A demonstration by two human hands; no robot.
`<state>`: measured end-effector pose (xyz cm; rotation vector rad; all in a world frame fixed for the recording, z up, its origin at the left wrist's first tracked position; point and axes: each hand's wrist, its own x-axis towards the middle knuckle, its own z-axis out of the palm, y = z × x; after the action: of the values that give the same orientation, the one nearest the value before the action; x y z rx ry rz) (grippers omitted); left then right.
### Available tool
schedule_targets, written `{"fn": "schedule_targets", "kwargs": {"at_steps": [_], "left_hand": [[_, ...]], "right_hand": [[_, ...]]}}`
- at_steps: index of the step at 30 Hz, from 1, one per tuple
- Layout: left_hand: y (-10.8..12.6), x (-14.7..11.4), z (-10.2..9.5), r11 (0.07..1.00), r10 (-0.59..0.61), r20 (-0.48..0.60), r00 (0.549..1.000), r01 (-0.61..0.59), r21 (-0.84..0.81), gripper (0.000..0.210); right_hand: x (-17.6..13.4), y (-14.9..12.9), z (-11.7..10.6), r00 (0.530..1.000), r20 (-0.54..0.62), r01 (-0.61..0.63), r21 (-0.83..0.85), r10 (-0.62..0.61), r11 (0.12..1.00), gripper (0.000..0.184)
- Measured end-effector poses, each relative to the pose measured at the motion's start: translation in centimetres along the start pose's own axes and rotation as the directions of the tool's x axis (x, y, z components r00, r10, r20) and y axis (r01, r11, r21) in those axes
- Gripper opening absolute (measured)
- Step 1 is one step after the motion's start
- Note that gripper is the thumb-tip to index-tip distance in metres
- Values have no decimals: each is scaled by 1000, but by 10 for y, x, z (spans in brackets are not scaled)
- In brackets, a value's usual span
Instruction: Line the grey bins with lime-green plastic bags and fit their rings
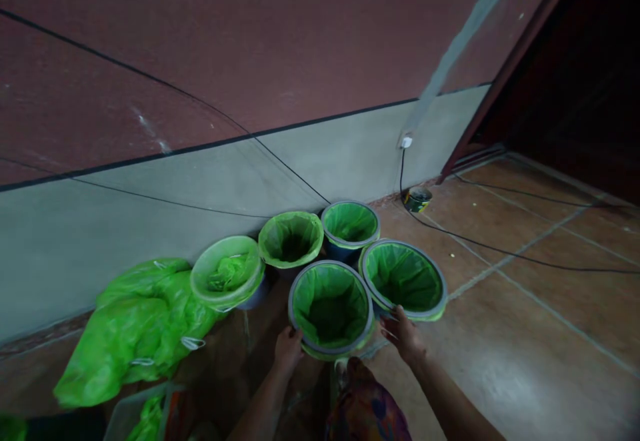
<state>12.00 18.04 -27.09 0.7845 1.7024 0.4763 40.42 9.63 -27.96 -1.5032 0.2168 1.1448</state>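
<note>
Green-lined bins in front of a two-toned wall point(325, 154), seen from above; clock positions are taken about the near bin point(333, 349), which stands upright on the tiled floor point(525, 334) with a grey rim ring over its green liner; the left hand point(289, 348) lies at 8 o'clock, its fingers partly curled at the rim, though whether they grip it cannot be told; the right hand point(404, 336) lies between 3 and 4 o'clock, half open with fingers apart, one fingertip at the near edge of the right bin point(444, 289); this second ringed bin stands at 2 o'clock, just beside the first.

A third ringed bin, the rear bin point(340, 252), stands between 12 and 1 o'clock; at 11 o'clock is the back-left bin point(287, 264), its liner folded outward over the edge; at 10 o'clock the far-left bin point(255, 296) has green film bunched inside; a heap of green bags point(135, 328) lies at 9 o'clock, and part of a crate point(116, 418) with more green film shows at 8 o'clock; a small tin point(418, 199) stands between 1 and 2 o'clock, and a white plug point(406, 142) with a black cable is at 1 o'clock.
</note>
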Motion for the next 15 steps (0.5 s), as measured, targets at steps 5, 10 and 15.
{"fn": "schedule_targets", "kwargs": {"at_steps": [5,10,15], "left_hand": [[-4,3,5,999,30,-15,999,-30,26,12],[-1,-2,7,997,62,-9,998,-61,45,8],[9,-11,8,991,61,-48,997,-54,125,13]], "right_hand": [[14,-11,4,999,-29,-18,102,21,995,26],[16,-5,4,998,-54,27,97,-22,995,26],[25,-7,1,998,-59,21,96,-16,995,24]]}}
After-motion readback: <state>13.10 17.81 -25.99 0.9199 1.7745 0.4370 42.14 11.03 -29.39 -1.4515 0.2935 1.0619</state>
